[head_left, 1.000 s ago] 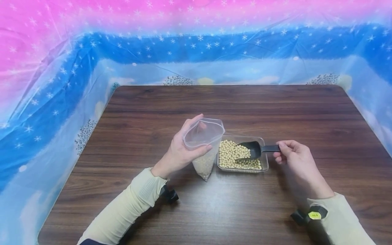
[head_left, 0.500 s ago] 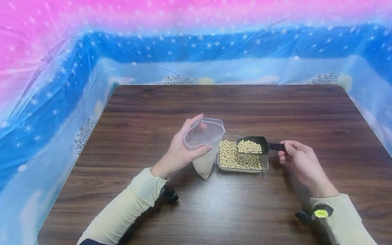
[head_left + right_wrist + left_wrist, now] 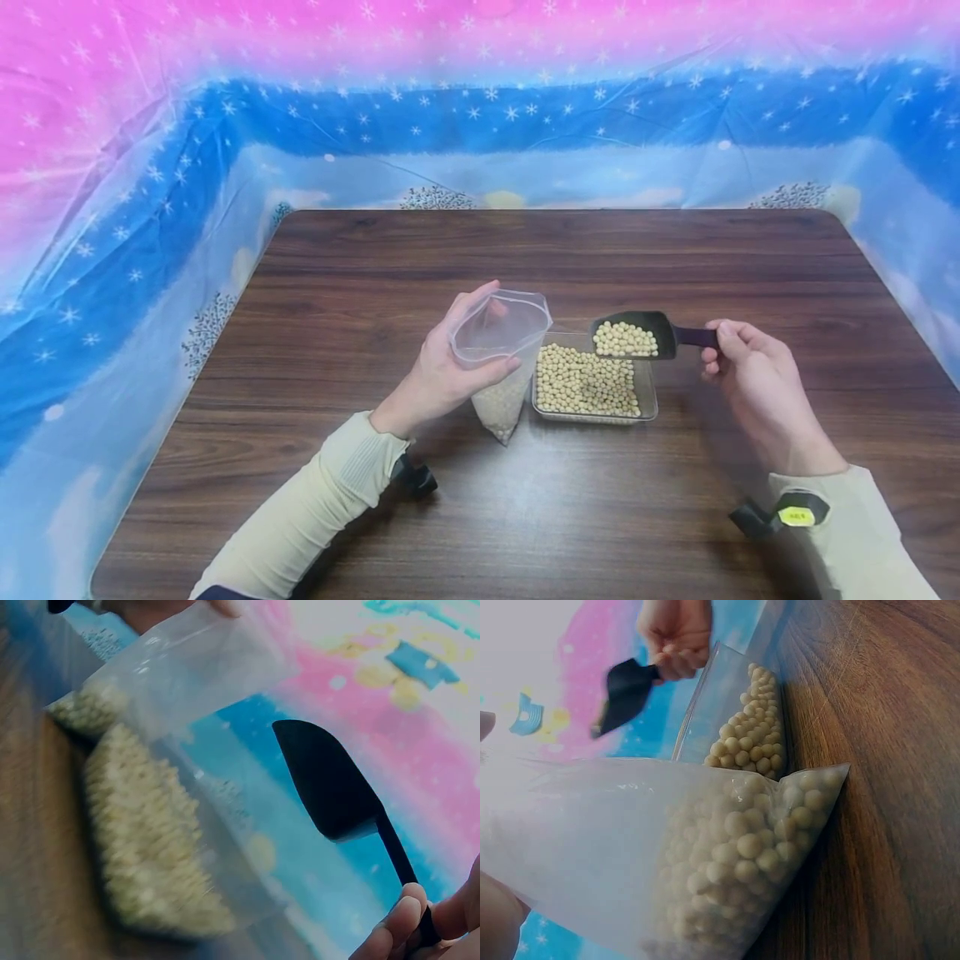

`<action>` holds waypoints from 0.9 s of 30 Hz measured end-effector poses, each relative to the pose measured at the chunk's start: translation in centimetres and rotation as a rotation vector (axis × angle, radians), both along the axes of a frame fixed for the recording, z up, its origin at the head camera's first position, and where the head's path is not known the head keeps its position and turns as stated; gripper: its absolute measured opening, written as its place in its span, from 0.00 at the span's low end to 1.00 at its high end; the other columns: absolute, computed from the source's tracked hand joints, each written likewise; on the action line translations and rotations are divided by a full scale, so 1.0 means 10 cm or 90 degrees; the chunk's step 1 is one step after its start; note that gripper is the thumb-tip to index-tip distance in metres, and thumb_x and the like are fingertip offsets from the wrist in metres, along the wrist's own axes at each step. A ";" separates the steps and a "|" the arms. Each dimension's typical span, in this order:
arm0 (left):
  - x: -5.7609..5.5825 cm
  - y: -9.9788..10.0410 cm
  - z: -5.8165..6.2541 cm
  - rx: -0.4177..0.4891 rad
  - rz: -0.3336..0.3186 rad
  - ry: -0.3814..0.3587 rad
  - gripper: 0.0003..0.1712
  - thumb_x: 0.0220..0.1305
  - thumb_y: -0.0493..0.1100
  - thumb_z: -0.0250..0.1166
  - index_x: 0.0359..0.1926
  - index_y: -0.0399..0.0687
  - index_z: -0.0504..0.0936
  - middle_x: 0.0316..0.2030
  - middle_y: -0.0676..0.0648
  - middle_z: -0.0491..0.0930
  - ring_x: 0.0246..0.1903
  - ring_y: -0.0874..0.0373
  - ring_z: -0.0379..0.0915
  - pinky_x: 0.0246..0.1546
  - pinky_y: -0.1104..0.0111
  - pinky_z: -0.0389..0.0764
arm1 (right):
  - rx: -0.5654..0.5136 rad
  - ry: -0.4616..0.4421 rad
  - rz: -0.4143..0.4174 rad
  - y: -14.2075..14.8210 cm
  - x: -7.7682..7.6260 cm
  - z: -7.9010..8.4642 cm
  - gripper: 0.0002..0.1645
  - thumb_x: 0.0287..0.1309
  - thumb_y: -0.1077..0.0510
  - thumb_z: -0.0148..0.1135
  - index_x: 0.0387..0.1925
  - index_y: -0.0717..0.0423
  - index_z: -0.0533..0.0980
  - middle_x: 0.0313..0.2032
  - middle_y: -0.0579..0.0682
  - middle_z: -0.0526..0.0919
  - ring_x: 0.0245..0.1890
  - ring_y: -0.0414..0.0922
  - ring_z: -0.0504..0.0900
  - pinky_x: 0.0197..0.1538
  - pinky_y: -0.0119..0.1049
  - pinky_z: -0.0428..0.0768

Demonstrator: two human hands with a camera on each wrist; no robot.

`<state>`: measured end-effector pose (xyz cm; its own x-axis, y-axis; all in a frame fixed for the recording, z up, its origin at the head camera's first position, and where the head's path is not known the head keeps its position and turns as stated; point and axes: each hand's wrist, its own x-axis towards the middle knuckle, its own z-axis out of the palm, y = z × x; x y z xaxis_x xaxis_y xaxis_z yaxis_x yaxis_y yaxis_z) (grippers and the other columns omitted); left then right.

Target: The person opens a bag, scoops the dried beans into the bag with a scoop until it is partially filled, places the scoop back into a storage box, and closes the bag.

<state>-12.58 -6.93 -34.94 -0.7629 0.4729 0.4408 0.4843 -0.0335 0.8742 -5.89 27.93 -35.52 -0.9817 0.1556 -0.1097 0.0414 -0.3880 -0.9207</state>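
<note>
My left hand [image 3: 442, 362] holds a clear plastic bag [image 3: 498, 337] by its upper part, thumb in front and fingers behind, its mouth spread wide. Round, pale yellow beans, like soybeans [image 3: 735, 855], fill the bag's lower part, and its bottom corner touches the table. My right hand [image 3: 765, 383] pinches the handle of a black scoop [image 3: 663, 329] between thumb and fingers. A heap of beans [image 3: 626, 339] lies in the scoop, which hangs above the back right of a clear tray [image 3: 647, 408]. More beans [image 3: 581, 383] cover most of the tray's floor.
The tray stands just right of the bag on a dark wood-grain table [image 3: 480, 517]. A pink and blue cloth with snowflakes [image 3: 480, 108] hangs around the back and sides. Each wrist carries a black camera mount [image 3: 420, 479].
The scoop has come up out of the tray's beans with a load in it, moving upward and to the right with my right hand. My left hand and the bag have stayed nearly still.
</note>
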 end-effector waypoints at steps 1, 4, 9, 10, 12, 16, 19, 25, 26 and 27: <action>0.00 0.00 0.00 0.000 -0.001 -0.001 0.48 0.51 0.31 0.72 0.71 0.52 0.62 0.53 0.45 0.71 0.52 0.51 0.72 0.53 0.57 0.78 | -0.016 0.010 -0.003 -0.01 -0.01 0.05 0.11 0.68 0.57 0.56 0.40 0.63 0.74 0.31 0.50 0.74 0.27 0.39 0.75 0.29 0.27 0.77; 0.01 0.00 0.00 0.000 -0.004 -0.008 0.48 0.51 0.31 0.72 0.71 0.53 0.62 0.53 0.45 0.70 0.52 0.50 0.72 0.53 0.57 0.79 | -0.047 0.043 0.001 -0.02 -0.05 0.20 0.11 0.67 0.58 0.57 0.41 0.65 0.75 0.30 0.51 0.75 0.27 0.39 0.76 0.29 0.28 0.78; 0.00 0.00 0.01 0.001 -0.005 -0.008 0.48 0.51 0.31 0.72 0.71 0.52 0.62 0.53 0.44 0.70 0.52 0.51 0.72 0.52 0.56 0.79 | -0.026 0.089 0.015 -0.10 -0.08 0.43 0.15 0.66 0.57 0.59 0.45 0.67 0.74 0.29 0.52 0.76 0.29 0.41 0.76 0.31 0.29 0.78; 0.00 0.01 0.01 0.001 -0.005 -0.007 0.48 0.50 0.30 0.72 0.71 0.52 0.62 0.53 0.44 0.70 0.52 0.51 0.72 0.52 0.56 0.79 | -0.022 0.097 0.017 -0.13 -0.08 0.47 0.15 0.66 0.57 0.59 0.45 0.67 0.74 0.28 0.52 0.76 0.29 0.41 0.75 0.32 0.29 0.78; 0.00 0.01 0.01 -0.001 -0.005 -0.004 0.49 0.50 0.30 0.73 0.71 0.51 0.61 0.53 0.44 0.70 0.52 0.51 0.72 0.53 0.57 0.79 | -0.029 0.112 0.019 -0.19 -0.09 0.53 0.14 0.65 0.58 0.59 0.45 0.67 0.74 0.28 0.53 0.77 0.29 0.42 0.76 0.32 0.30 0.79; 0.01 0.02 0.02 -0.007 -0.006 -0.005 0.49 0.50 0.30 0.73 0.71 0.51 0.61 0.53 0.43 0.70 0.53 0.50 0.72 0.53 0.58 0.79 | -0.053 0.132 0.029 -0.32 -0.11 0.62 0.13 0.65 0.60 0.60 0.44 0.67 0.74 0.27 0.54 0.78 0.28 0.43 0.77 0.32 0.30 0.79; 0.01 0.02 0.03 -0.012 -0.007 -0.011 0.49 0.50 0.30 0.73 0.71 0.51 0.61 0.54 0.43 0.70 0.53 0.49 0.72 0.53 0.58 0.79 | -0.065 0.141 0.037 -0.42 -0.12 0.67 0.13 0.65 0.60 0.60 0.44 0.67 0.73 0.27 0.54 0.79 0.28 0.43 0.79 0.33 0.30 0.80; 0.01 0.02 0.04 -0.029 -0.012 -0.010 0.49 0.51 0.32 0.73 0.72 0.53 0.60 0.55 0.46 0.69 0.53 0.50 0.72 0.53 0.60 0.79 | -0.047 0.161 0.048 -0.57 -0.11 0.74 0.12 0.65 0.62 0.59 0.45 0.67 0.72 0.29 0.55 0.81 0.30 0.43 0.81 0.36 0.30 0.82; 0.01 0.02 0.04 -0.030 -0.012 -0.009 0.49 0.51 0.32 0.73 0.72 0.53 0.60 0.55 0.46 0.69 0.53 0.51 0.72 0.53 0.60 0.79 | -0.035 0.166 0.048 -0.59 -0.11 0.75 0.12 0.65 0.62 0.59 0.45 0.67 0.73 0.29 0.54 0.82 0.31 0.43 0.82 0.36 0.30 0.82; 0.01 0.02 0.05 -0.031 -0.011 -0.009 0.49 0.51 0.32 0.73 0.72 0.54 0.60 0.55 0.47 0.69 0.53 0.51 0.72 0.53 0.60 0.79 | -0.023 0.171 0.047 -0.61 -0.11 0.76 0.11 0.65 0.62 0.59 0.45 0.66 0.73 0.30 0.54 0.82 0.31 0.42 0.82 0.37 0.30 0.82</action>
